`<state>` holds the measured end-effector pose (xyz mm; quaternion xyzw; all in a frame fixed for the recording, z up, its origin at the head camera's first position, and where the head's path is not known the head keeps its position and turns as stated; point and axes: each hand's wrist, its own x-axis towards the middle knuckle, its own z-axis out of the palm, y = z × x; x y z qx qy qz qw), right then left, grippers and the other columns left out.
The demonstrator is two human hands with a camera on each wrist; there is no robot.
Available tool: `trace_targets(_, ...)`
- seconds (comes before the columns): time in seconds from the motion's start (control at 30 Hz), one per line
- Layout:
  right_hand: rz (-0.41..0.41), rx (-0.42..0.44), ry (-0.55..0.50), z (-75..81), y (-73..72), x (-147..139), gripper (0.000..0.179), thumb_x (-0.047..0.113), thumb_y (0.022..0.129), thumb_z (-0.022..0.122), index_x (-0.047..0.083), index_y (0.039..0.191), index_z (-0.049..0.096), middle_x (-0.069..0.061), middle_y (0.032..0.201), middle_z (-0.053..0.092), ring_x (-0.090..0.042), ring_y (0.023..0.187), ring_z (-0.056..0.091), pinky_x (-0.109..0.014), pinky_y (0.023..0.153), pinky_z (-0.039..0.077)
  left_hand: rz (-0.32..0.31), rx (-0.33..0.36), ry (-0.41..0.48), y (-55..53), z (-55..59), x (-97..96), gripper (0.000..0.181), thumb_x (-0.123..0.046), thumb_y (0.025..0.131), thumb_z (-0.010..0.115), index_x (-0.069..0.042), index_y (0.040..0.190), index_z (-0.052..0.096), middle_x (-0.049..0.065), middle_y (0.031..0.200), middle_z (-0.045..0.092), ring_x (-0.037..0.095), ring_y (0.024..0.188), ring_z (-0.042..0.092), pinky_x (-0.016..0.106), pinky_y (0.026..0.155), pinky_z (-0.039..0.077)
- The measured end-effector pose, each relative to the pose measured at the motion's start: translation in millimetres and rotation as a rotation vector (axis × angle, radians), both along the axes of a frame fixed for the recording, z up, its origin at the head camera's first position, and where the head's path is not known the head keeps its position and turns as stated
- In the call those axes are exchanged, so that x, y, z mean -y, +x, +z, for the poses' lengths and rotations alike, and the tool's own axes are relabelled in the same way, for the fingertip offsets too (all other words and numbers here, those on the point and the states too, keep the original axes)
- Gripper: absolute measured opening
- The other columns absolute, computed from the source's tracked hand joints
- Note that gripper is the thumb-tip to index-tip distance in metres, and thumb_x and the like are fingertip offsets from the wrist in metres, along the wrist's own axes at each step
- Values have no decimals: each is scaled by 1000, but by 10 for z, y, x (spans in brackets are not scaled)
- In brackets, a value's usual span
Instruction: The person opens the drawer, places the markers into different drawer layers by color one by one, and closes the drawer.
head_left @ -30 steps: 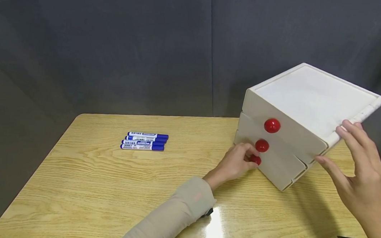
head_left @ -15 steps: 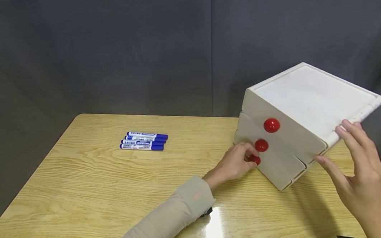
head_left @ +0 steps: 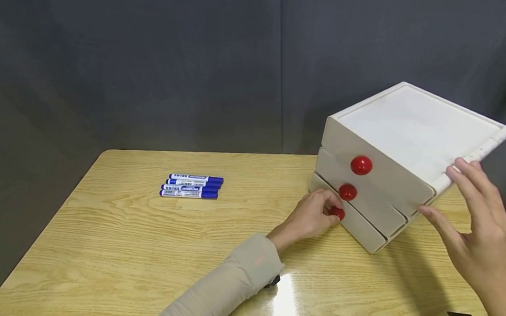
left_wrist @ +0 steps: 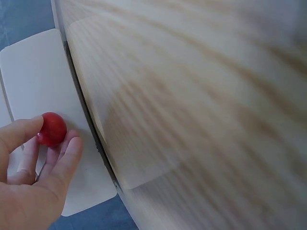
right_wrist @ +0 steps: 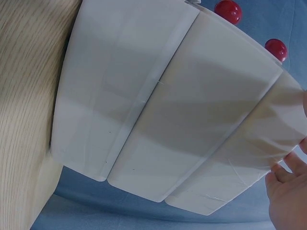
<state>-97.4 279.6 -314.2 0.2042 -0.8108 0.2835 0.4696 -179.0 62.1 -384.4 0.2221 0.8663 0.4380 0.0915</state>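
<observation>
A white three-drawer desktop cabinet (head_left: pixel 422 128) stands at the right of the table, with a round red knob on each drawer. At the lowest drawer (head_left: pixel 364 231), my left hand (head_left: pixel 310 213) pinches the bottom knob (head_left: pixel 339 213) between thumb and fingers. The left wrist view shows this red knob (left_wrist: pixel 53 128) held the same way. A narrow dark gap runs along the top of that drawer. My right hand (head_left: pixel 485 232) rests on the cabinet's near top edge, fingers on top and thumb lower on the side. The drawers' insides are hidden.
Several blue-capped whiteboard markers (head_left: pixel 191 186) lie side by side on the left part of the wooden table (head_left: pixel 124 246). A dark curtain (head_left: pixel 197 69) hangs behind the table. The middle knob (head_left: pixel 347 192) sits just above my left fingers.
The bottom drawer has come out slightly, and a dark gap now shows between it and the middle drawer. My left hand keeps its pinch on the knob; my right hand stays put.
</observation>
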Motion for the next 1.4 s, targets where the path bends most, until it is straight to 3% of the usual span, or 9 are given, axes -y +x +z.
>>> trace_targets(0.53,15,-20,-26,46,-3,43,78,57,92,56,-14,123,59,-36,130,55,-36,139,45,-29,121,32,10,-8,40,-15,-2,-3,20,-9,89,74,-7,108,69,3,105,67,4,82,59,10,74,47)
trace_targets(1.07,3,-7,2,30,14,46,79,58,92,55,-15,123,59,-38,128,55,-37,140,44,-27,121,31,20,-13,1,9,-11,50,13,-8,87,74,-8,100,70,0,101,67,6,85,59,12,75,46)
trace_targets(1.4,7,-17,-4,22,10,27,78,58,93,55,-13,124,59,-37,129,55,-36,140,45,-26,121,31,35,37,30,64,9,141,14,-6,85,75,-9,97,68,-2,97,65,6,85,60,13,77,48)
